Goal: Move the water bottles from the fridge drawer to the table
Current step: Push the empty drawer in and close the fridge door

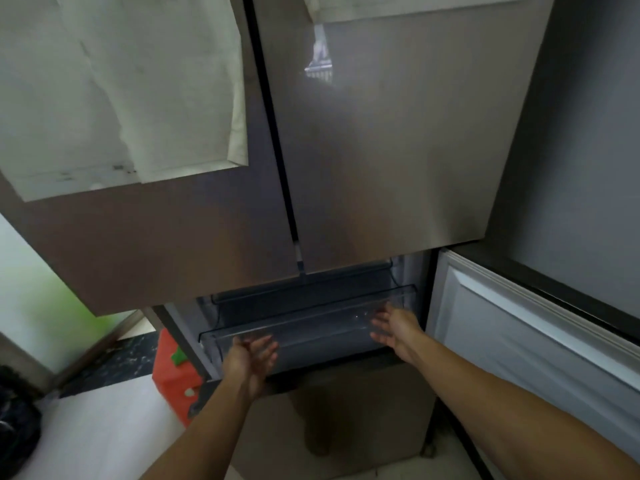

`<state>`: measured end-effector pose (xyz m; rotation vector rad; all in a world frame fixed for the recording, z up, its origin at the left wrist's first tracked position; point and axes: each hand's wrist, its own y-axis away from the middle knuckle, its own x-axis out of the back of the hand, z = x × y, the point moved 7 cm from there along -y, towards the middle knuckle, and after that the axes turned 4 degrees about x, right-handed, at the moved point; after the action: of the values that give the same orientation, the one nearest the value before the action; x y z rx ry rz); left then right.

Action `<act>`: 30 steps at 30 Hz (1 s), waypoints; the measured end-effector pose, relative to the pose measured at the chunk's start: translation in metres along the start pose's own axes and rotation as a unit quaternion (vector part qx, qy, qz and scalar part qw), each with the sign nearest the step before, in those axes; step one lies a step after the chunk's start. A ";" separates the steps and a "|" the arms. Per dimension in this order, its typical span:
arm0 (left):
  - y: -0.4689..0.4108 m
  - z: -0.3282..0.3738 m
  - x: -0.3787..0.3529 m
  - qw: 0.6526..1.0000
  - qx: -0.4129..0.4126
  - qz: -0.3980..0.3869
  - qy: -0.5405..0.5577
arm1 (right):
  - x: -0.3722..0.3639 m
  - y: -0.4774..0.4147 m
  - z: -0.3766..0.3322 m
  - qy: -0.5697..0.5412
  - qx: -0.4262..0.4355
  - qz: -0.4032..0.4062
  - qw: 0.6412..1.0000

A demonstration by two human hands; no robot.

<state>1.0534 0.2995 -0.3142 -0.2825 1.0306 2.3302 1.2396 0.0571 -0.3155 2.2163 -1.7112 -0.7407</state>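
Both hands are empty, fingers loosely extended. The left hand [254, 358] sits at the left front of the smoke-tinted clear plastic fridge drawer [304, 323] and the right hand [394, 329] at its right front; contact with the rim cannot be confirmed through the blur. No water bottles are discernible inside the drawer, and the table is out of view. Likely hazards: the drawer is smooth, thin-walled and glossy, so an uneven pull from either side could skew it in its tracks or let the fingers slide off. The right forearm passes just beside the open lower door with white ribbed inner liner [519, 341], which it could knock. The brushed grey steel upper doors [381, 150] are shut.
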 end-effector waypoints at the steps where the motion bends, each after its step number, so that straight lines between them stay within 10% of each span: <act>1: -0.009 0.004 -0.003 1.000 -0.008 -0.009 -0.008 | -0.003 -0.008 -0.001 -0.001 0.008 -0.001 1.000; 18: -0.077 0.034 -0.021 0.984 -0.082 -0.023 -0.156 | -0.030 -0.051 -0.029 0.147 0.077 -0.079 0.983; 24: -0.028 0.028 -0.044 0.879 -0.131 0.027 -0.458 | -0.004 0.016 -0.062 0.455 0.213 -0.016 0.864; 30: 0.062 -0.005 -0.080 0.774 -0.180 -0.036 -0.606 | 0.048 0.149 -0.113 0.513 0.361 0.025 0.779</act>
<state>1.0825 0.2288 -0.2471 0.9368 -0.0864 1.9569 1.1849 -0.0434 -0.1600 2.1834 -1.4673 1.1815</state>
